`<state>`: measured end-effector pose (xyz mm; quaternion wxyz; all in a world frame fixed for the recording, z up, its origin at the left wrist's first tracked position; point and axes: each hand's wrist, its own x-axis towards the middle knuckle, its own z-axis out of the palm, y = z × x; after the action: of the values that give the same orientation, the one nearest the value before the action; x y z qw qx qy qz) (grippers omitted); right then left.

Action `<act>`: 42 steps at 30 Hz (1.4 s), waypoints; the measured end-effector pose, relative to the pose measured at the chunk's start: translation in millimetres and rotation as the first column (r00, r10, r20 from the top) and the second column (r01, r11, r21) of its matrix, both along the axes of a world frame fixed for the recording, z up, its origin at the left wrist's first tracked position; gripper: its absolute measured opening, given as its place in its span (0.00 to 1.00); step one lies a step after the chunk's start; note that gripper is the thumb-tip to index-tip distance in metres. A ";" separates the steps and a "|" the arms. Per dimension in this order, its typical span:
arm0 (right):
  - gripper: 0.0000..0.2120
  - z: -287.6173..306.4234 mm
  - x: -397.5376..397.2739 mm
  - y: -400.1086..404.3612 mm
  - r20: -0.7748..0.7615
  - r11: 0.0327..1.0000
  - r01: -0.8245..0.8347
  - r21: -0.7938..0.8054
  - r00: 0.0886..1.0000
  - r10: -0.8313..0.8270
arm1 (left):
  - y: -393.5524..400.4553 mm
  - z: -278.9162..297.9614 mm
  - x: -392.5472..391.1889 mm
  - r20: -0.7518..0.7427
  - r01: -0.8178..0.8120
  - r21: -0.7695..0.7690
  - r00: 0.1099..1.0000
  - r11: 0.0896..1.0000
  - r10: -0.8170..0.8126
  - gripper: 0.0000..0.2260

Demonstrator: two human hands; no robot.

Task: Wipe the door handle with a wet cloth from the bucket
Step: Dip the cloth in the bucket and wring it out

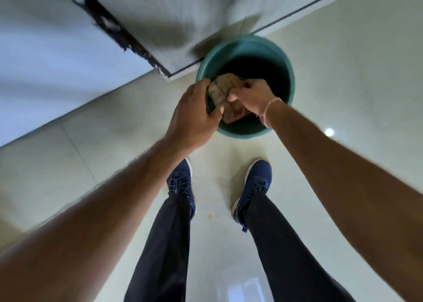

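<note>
Nearest to us, looking down, we see two legs in dark trousers and a pair of navy blue lace-up sneakers planted on the glossy pale tiled floor. Both bare forearms reach forward from the lower corners and meet over the round teal plastic bucket, which stands on the floor just ahead of the feet.

The left hand is curled partly closed — thumb below and fingers above — gripping the near-left edge of the crumpled brownish-orange cloth. The right hand, with a thin pinkish thread band at its wrist, is bunched tight, fingers pinching the right side of the same cloth. The cloth hangs between the two hands, over the bucket's dark mouth and near its front rim; we cannot tell whether it touches the inside.

Beyond the bucket, a light grey door panel with a dark, chipped edge rises — its bottom corner lies close beside the bucket's rim.
</note>
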<state>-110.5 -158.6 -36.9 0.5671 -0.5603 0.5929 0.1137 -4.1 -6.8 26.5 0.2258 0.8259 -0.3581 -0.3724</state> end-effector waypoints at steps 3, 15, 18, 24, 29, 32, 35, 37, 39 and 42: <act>0.20 83.6 -16.0 -3.8 0.224 0.965 0.200 0.171 0.946 -0.236 | -18.8 51.4 5.2 -0.350 -0.271 0.010 0.901 0.963 0.257 0.24; 0.24 342.6 -30.3 10.5 0.517 0.803 0.258 0.537 0.651 -0.556 | -41.2 269.6 17.4 -0.807 -0.442 0.055 0.508 0.895 0.301 0.21; 0.26 384.0 -32.1 25.1 0.498 0.772 0.285 0.569 0.627 -0.599 | -27.1 311.9 11.4 -0.844 -0.388 0.105 0.452 0.916 0.288 0.30; 0.20 463.5 -44.0 44.2 0.462 0.804 0.379 0.459 0.671 -0.580 | -15.9 396.8 0.1 -0.894 -0.460 0.051 0.374 0.886 0.246 0.25; 0.16 512.3 -49.2 56.5 0.297 0.947 0.310 -0.078 0.914 -0.275 | -1.6 452.9 -4.3 -0.862 -0.472 0.000 0.447 0.882 0.240 0.22; 0.20 542.8 -51.9 67.1 0.254 0.923 0.267 -0.277 0.947 -0.197 | 9.6 479.4 -5.2 -0.845 -0.449 -0.046 0.494 0.892 0.205 0.20; 0.18 567.0 -52.9 79.3 0.329 0.912 0.304 -0.276 0.921 -0.208 | 18.1 500.2 -7.0 -0.828 -0.409 -0.093 0.538 0.908 0.157 0.14; 0.26 585.2 -53.5 88.8 0.419 0.930 0.342 -0.138 0.870 -0.258 | 23.1 515.9 -9.2 -0.817 -0.390 -0.113 0.560 0.914 0.138 0.12; 0.29 601.1 -54.7 96.7 0.484 0.954 0.297 -0.047 0.842 -0.239 | 25.1 530.8 -10.2 -0.807 -0.376 -0.130 0.578 0.917 0.123 0.11; 0.21 622.5 -53.4 103.2 0.522 0.954 0.299 -0.015 0.816 -0.248 | 26.0 553.1 -10.5 -0.773 -0.357 -0.166 0.626 0.919 0.104 0.11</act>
<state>-163.9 -55.3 585.6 0.6874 -0.5058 0.4987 -0.1517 -14.5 19.1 579.7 0.5234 0.5920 -0.1749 -0.5873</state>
